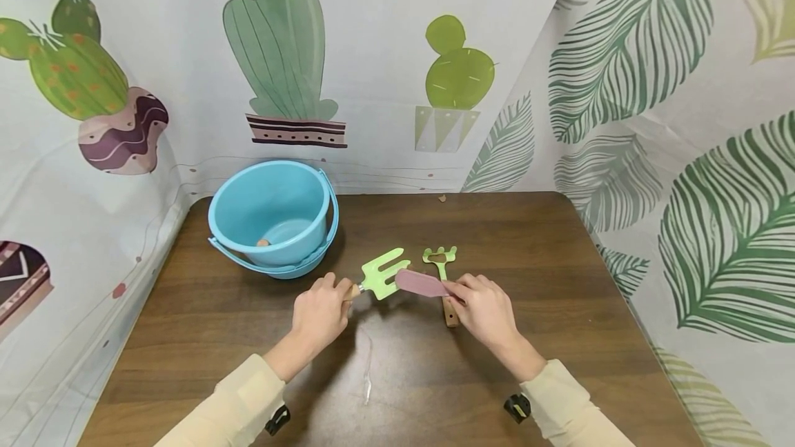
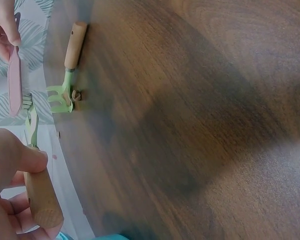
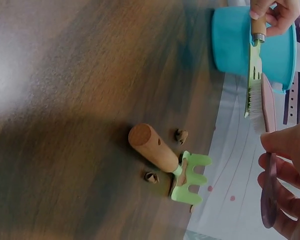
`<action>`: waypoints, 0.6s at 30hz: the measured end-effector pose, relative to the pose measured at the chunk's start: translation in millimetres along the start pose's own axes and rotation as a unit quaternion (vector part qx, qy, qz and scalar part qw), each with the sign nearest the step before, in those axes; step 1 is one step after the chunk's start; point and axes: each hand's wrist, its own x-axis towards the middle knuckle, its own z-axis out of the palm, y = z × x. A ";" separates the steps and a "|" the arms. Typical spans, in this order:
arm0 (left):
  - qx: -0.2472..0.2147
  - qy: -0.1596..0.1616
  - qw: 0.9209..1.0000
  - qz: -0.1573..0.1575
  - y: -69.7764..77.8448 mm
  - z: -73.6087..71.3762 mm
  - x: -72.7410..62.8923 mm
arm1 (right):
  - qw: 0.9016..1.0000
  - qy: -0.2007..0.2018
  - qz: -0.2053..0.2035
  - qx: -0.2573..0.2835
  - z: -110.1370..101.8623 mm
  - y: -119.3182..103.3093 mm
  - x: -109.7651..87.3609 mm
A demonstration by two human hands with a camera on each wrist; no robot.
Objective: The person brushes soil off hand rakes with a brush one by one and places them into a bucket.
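Observation:
My left hand point(image 1: 321, 309) grips the wooden handle point(image 2: 42, 197) of a small green garden fork point(image 1: 380, 274), its tines pointing right. In my right hand point(image 1: 486, 309) is a pink brush point(image 1: 421, 283) with white bristles point(image 3: 256, 106), held by its dark handle point(image 3: 269, 192). The bristles lie against the fork's tines in the right wrist view. Both tools are raised above the table. Below the brush, a green hand rake point(image 1: 439, 259) with a wooden handle point(image 3: 152, 147) lies on the table.
A light blue bucket point(image 1: 270, 257) with its handle down stands at the back left, a small brown piece point(image 1: 263, 243) inside. Small brown bits point(image 3: 181, 136) lie around the rake on the wooden table point(image 1: 435, 392). A printed cloth point(image 1: 385, 74) hangs behind.

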 end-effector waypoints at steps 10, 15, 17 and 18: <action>-0.002 0.002 1.000 -0.001 -1.1 1.1 0.8 | 1.000 -0.004 0.012 -0.007 -3.4 9.2 -5.3; -0.005 -0.004 1.000 -0.002 -1.4 1.8 0.8 | 1.000 -0.003 0.016 -0.004 -4.3 11.1 -6.0; -0.005 -0.008 1.000 -0.002 -1.2 2.0 0.7 | 1.000 -0.003 0.018 -0.002 -4.4 11.4 -6.5; -0.006 -0.009 1.000 -0.002 -1.0 2.2 0.5 | 1.000 -0.003 0.019 -0.001 -4.4 11.5 -6.8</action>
